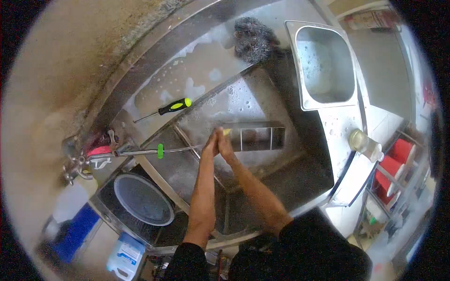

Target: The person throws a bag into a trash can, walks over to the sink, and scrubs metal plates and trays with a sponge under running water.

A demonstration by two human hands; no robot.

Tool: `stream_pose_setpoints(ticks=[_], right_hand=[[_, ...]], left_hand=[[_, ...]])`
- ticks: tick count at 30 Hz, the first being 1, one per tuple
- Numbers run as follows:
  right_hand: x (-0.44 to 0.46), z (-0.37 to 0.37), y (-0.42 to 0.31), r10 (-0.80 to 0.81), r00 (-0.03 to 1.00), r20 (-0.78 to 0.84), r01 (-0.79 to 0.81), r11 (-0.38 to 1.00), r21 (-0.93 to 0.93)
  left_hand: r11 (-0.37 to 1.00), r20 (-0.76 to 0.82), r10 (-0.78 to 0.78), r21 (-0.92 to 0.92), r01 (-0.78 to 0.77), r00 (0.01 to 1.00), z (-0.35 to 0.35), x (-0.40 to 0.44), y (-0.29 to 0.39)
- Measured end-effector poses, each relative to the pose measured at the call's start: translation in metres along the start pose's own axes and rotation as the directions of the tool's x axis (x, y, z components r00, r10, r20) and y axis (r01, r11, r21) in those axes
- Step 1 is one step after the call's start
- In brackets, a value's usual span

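Note:
My left hand (210, 145) and my right hand (225, 144) are pressed together over the sink basin (239, 96), with a bit of something yellow (226, 132) showing at the fingertips. A thin stream of water runs from the faucet (140, 152) toward my hands. Just beyond them, a metal rack with compartments (258, 137) lies in the basin. On the wet ledge to the upper left rests a screwdriver (173, 107) with a black and yellow-green handle.
A dark scouring clump (254, 40) lies at the top. The metal pan (328, 65) and a bottle (365, 145) stand at the right. At the lower left are an oval lid (144, 199) and a blue-white jug (126, 256).

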State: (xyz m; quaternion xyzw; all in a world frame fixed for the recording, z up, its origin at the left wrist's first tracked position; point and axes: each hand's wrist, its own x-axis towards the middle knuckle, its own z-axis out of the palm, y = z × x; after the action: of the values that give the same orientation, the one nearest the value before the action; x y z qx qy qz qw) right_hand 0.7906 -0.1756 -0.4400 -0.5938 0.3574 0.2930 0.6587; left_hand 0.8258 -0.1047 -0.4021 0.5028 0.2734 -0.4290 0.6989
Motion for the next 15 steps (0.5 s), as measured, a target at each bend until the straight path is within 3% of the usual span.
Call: stream_pose_setpoints(ticks=[1,2,3,4,5,6,8,9,10,12,13,14,15], right_hand=[[0.003,0.006,0.000,-0.264,0.963,0.043,0.263,0.964,0.029],[0.002,0.006,0.005,-0.257,0.965,0.049,0.256,0.966,0.026],[-0.026,0.004,-0.039,-0.138,0.990,0.041,0.143,0.910,-0.388],[-0.041,0.005,-0.062,-0.034,0.999,-0.012,0.015,0.682,-0.731],[0.000,0.019,0.006,-0.104,0.992,0.076,0.124,0.614,-0.780],[-0.005,0.016,-0.008,-0.105,0.991,0.080,0.128,0.610,-0.782],[-0.020,0.010,-0.055,-0.430,0.884,-0.181,0.307,0.828,-0.469],[0.017,0.026,0.006,-0.430,0.897,-0.104,0.290,0.749,-0.596],[0.007,0.027,0.009,-0.420,0.903,-0.096,0.284,0.748,-0.600],[-0.019,0.011,0.001,-0.478,0.869,0.132,0.457,0.668,-0.587],[0.030,-0.003,0.078,-0.485,0.782,0.391,0.601,0.422,-0.679],[0.027,-0.014,0.056,-0.481,0.784,0.393,0.599,0.418,-0.683],[0.014,-0.022,0.004,-0.217,0.929,0.301,0.368,0.637,-0.677]], left_hand=[[1.000,-0.010,-0.023,0.010,0.023,1.000,-0.002,0.004,0.004],[0.998,-0.022,-0.055,0.027,0.056,0.998,-0.007,0.008,0.009],[0.995,-0.032,-0.082,0.047,0.084,0.996,-0.008,0.009,0.017],[0.993,-0.044,-0.090,0.067,0.092,0.995,-0.010,0.006,0.026],[0.992,-0.048,-0.097,0.080,0.100,0.994,-0.005,0.005,0.032],[0.992,-0.054,-0.086,0.090,0.091,0.995,-0.003,0.003,0.035],[0.994,-0.060,-0.038,0.104,0.044,0.997,-0.001,0.001,0.035],[0.994,-0.072,-0.022,0.107,0.029,0.997,0.000,0.000,0.037],[0.995,-0.079,-0.030,0.096,0.038,0.996,-0.003,0.002,0.039],[0.939,0.013,-0.340,-0.040,0.340,0.940,-0.008,0.012,0.042],[0.939,0.020,-0.338,-0.058,0.339,0.941,-0.010,0.013,0.034],[0.910,0.087,-0.360,-0.186,0.370,0.929,-0.019,0.018,0.021],[0.867,0.152,-0.367,-0.302,0.397,0.917,-0.029,0.026,0.011]])
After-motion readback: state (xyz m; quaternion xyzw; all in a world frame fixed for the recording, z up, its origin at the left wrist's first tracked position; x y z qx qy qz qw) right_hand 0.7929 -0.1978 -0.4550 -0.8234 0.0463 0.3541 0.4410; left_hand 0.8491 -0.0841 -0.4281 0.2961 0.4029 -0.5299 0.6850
